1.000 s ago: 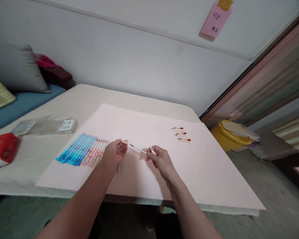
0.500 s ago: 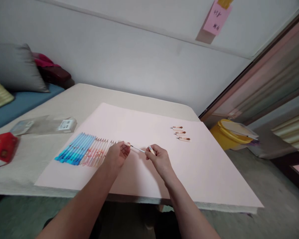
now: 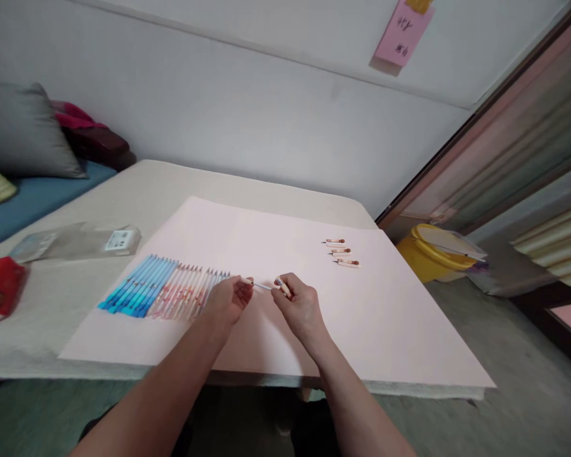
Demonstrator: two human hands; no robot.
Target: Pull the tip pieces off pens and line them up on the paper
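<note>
My left hand is closed on a pale pen barrel whose end shows at its fingertips. My right hand pinches a thin refill that runs between the two hands, its tip close to the barrel's opening. Both hover just above a large pink sheet on the table. To the left lies a tight row of pens, blue ones at the left and pale pink ones at the right. Three small pink pen tips lie on the sheet's far right part.
A clear plastic packet with a white label and a red packet lie on the beige table at the left. A grey pillow sits on a blue cushion. A yellow bucket stands on the floor at the right.
My hands have come closer together, so less of the refill shows between them. The view has shifted slightly right, moving everything a little left.
</note>
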